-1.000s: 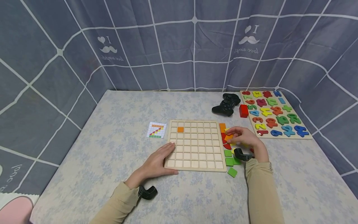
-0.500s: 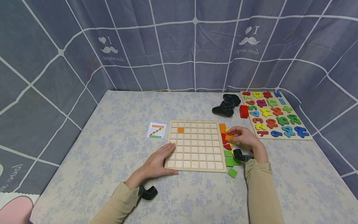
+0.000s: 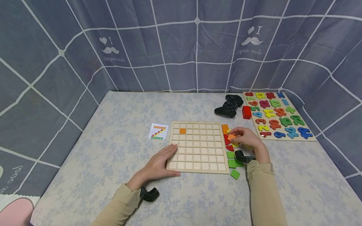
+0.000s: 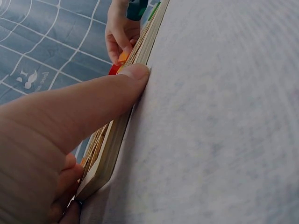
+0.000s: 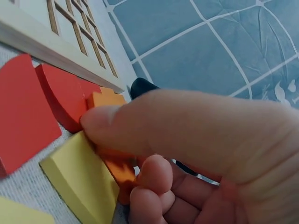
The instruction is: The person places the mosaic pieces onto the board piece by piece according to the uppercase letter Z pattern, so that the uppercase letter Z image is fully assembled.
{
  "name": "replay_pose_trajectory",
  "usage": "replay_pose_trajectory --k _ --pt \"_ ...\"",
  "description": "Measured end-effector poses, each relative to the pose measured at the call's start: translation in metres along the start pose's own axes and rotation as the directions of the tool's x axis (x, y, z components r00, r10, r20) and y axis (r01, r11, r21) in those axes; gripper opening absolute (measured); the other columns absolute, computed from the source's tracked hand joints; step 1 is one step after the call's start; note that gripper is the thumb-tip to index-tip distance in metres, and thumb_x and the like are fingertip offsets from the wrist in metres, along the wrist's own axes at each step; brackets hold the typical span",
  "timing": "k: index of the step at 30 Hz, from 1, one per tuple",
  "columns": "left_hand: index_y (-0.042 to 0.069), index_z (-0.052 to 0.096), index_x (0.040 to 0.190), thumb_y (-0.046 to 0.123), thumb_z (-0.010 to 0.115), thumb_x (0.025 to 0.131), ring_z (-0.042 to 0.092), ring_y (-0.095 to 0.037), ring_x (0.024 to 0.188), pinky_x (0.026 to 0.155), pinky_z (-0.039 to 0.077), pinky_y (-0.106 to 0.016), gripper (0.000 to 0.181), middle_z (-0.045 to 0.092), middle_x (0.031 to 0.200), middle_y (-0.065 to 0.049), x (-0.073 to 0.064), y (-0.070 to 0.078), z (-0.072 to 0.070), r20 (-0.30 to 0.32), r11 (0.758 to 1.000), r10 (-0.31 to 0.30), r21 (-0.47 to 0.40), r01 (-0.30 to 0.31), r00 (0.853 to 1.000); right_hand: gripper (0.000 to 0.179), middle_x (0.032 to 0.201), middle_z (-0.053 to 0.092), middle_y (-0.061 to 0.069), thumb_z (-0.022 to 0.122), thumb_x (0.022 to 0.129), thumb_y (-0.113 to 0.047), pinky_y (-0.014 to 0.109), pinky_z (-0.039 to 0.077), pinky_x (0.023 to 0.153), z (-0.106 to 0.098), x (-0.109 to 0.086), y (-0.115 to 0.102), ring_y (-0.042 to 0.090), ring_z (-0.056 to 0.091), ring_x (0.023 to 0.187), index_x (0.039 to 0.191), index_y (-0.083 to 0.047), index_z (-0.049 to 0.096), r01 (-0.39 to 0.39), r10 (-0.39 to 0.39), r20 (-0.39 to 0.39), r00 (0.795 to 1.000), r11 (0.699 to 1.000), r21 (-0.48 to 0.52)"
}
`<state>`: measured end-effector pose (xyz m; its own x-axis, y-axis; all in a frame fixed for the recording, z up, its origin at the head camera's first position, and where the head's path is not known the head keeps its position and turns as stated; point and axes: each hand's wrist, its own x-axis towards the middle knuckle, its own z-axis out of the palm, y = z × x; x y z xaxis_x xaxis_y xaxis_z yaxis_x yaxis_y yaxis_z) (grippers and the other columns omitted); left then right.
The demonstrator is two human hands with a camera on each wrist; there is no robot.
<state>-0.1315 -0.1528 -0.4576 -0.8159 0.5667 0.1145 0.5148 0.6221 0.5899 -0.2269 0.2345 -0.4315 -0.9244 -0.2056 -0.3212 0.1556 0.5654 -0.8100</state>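
A square wooden grid board [image 3: 200, 171] lies on the table, with one orange square tile [image 3: 182, 131] in a cell near its upper left. My left hand [image 3: 159, 162] rests at the board's lower left corner, fingers spread along the left border. In the left wrist view the thumb [image 4: 100, 100] lies straight against the front edge. My right hand [image 3: 247, 138] pinches an orange tile [image 3: 231, 137] just right of the board, over the loose pieces. Beside it lie red curved pieces [image 3: 227, 140], yellow pieces [image 5: 81, 175], several green squares [image 3: 232, 163] and orange tiles [image 3: 224, 128].
A printed card [image 3: 158, 131] with a coloured grid pattern lies left of the board. Behind on the right are a black game controller [image 3: 229, 106], a red block [image 3: 246, 112] and a number puzzle board [image 3: 274, 137]. A grey-blue grid curtain [image 3: 181, 56] closes off the back.
The orange tile in my right hand has tilted and shifted slightly between the fingers, over the same pile. My left hand and the board have stayed in place.
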Motion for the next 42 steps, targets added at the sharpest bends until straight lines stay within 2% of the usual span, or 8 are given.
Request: replay_pose_trajectory --k 6,11,16,22,29,34,42 --pt "0.000 0.028 0.146 0.048 0.077 0.073 0.021 -0.024 0.140 0.113 0.024 -0.042 0.101 0.027 0.151 -0.014 0.000 0.000 0.000 -0.007 1.000 0.010 0.002 -0.010 1.000 0.040 0.094 0.055 0.010 0.071 0.085 -0.019 0.023 0.046 0.062 0.002 0.003 -0.001 0.022 0.048 0.079 0.114 0.003 0.055 0.007 -0.007 -0.043 0.999 1.000 -0.007" --pt "0.000 0.028 0.146 0.048 0.076 0.073 0.021 -0.025 0.140 0.113 0.024 -0.042 0.100 0.027 0.151 -0.014 0.000 0.001 -0.001 -0.004 1.000 0.011 0.000 -0.011 1.000 0.040 0.096 0.061 0.010 0.070 0.086 -0.029 0.024 0.046 0.063 0.000 0.005 -0.004 0.023 0.051 0.080 0.112 -0.001 0.058 -0.013 0.011 -0.059 0.998 1.000 -0.029" --pt "0.002 0.027 0.147 0.050 0.075 0.074 0.020 -0.023 0.141 0.113 0.023 -0.041 0.100 0.026 0.152 -0.013 0.000 0.002 -0.002 0.010 1.000 -0.003 -0.005 0.003 1.000 0.040 0.102 0.065 0.013 0.067 0.088 -0.031 0.025 0.049 0.069 0.004 0.006 -0.017 0.023 0.057 0.085 0.114 0.000 0.061 0.042 -0.044 -0.048 0.998 0.998 -0.043" --pt "0.002 0.027 0.147 0.050 0.075 0.074 0.019 -0.023 0.141 0.113 0.023 -0.040 0.100 0.026 0.152 -0.013 -0.002 0.003 -0.003 0.014 1.000 -0.008 -0.010 0.009 1.000 0.035 0.103 0.067 0.012 0.066 0.089 -0.026 0.028 0.051 0.072 0.022 0.016 -0.037 0.022 0.059 0.085 0.112 -0.001 0.066 0.131 -0.132 -0.017 0.991 0.990 -0.050" --pt "0.002 0.027 0.147 0.050 0.074 0.074 0.019 -0.023 0.141 0.113 0.023 -0.040 0.100 0.026 0.152 -0.013 -0.002 0.003 -0.003 0.015 1.000 -0.004 -0.006 0.004 1.000 0.025 0.098 0.068 0.015 0.064 0.090 -0.015 0.036 0.052 0.078 0.046 0.033 -0.065 0.027 0.062 0.086 0.107 0.003 0.068 0.262 -0.263 0.007 0.965 0.961 -0.088" --pt "0.002 0.028 0.147 0.051 0.074 0.075 0.020 -0.025 0.140 0.113 0.024 -0.039 0.099 0.026 0.152 -0.013 -0.002 0.002 -0.002 0.016 1.000 0.000 0.001 0.000 1.000 0.022 0.094 0.069 0.012 0.063 0.090 -0.015 0.035 0.051 0.076 0.064 0.047 -0.082 0.024 0.063 0.082 0.105 0.000 0.069 0.272 -0.273 0.013 0.962 0.952 -0.143" --pt "0.002 0.027 0.147 0.052 0.074 0.074 0.020 -0.022 0.141 0.113 0.023 -0.038 0.100 0.026 0.152 -0.012 -0.002 0.002 -0.002 0.020 1.000 -0.012 0.012 0.012 1.000 0.022 0.089 0.069 0.010 0.062 0.091 -0.016 0.030 0.050 0.070 0.089 0.065 -0.091 0.021 0.064 0.080 0.106 -0.001 0.069 0.234 -0.228 0.059 0.972 0.964 -0.127"
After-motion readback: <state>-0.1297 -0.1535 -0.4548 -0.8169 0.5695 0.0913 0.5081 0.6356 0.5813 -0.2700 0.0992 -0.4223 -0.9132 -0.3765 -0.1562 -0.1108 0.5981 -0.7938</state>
